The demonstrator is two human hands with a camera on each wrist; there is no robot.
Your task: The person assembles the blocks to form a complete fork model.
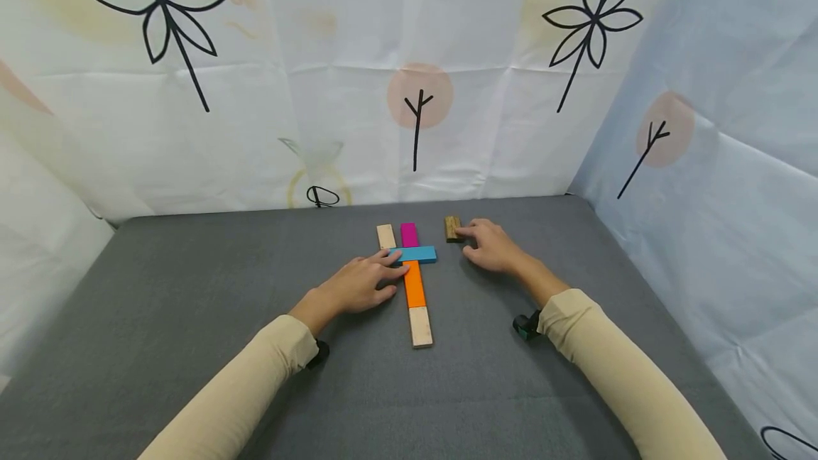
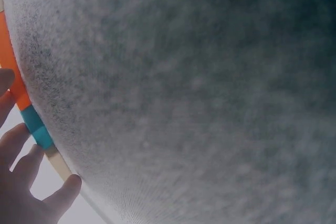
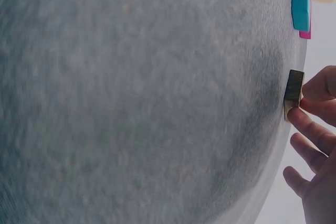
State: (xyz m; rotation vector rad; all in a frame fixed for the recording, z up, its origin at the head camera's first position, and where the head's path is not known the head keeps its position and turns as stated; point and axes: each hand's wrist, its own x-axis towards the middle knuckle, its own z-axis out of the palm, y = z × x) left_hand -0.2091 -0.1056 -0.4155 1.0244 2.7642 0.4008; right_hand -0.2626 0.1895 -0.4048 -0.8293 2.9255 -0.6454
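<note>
My left hand (image 1: 361, 284) rests its fingertips on a blue block (image 1: 418, 254) and an orange block (image 1: 415, 286). The blue block lies crosswise between the orange block and a magenta block (image 1: 409, 234). Below the orange one, a pale wooden block (image 1: 420, 326) continues the line. Another pale wooden block (image 1: 385, 236) stands beyond the left fingertips, beside the magenta one. A dark brown wooden block (image 1: 451, 228) sits apart on the right, touched at its right side by an extended finger of my right hand (image 1: 495, 245). In the right wrist view, fingers partly cover the brown block's (image 3: 294, 87) lower end.
A grey cloth-covered table (image 1: 192, 346) extends around the blocks. White fabric walls (image 1: 351, 112) with printed flowers and trees border its back and sides. Dark wrist-worn devices (image 1: 527, 325) show below both sleeves.
</note>
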